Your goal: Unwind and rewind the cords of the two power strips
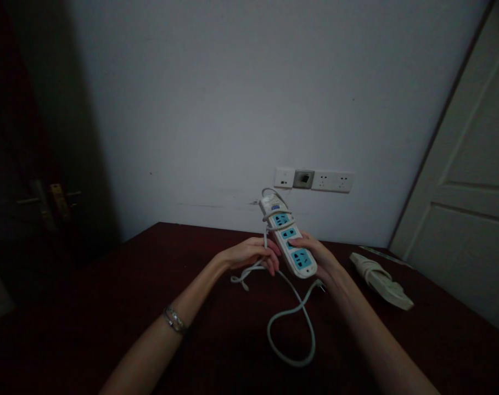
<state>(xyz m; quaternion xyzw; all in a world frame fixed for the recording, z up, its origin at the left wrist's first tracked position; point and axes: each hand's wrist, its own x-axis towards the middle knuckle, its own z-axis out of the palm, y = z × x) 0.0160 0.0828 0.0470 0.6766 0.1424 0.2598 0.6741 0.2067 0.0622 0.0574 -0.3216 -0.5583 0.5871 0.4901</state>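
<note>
My right hand [315,252] grips the lower end of a white power strip [277,237] with blue socket faces, its thumb lying across the front. The strip is tilted above the table, its far end up and to the left. A few turns of white cord [312,340] wrap around its upper part. My left hand [259,253] is closed on the cord just left of the strip. From there the cord hangs in a loose loop onto the table. Its plug [319,284] is beside my right wrist, prongs showing.
A second white power strip [383,282], with cord wound around it, lies on the dark red table [150,285] at the right. Wall sockets [332,181] are behind the table. A white door [471,181] stands at the right, and door handles [57,200] show at the left.
</note>
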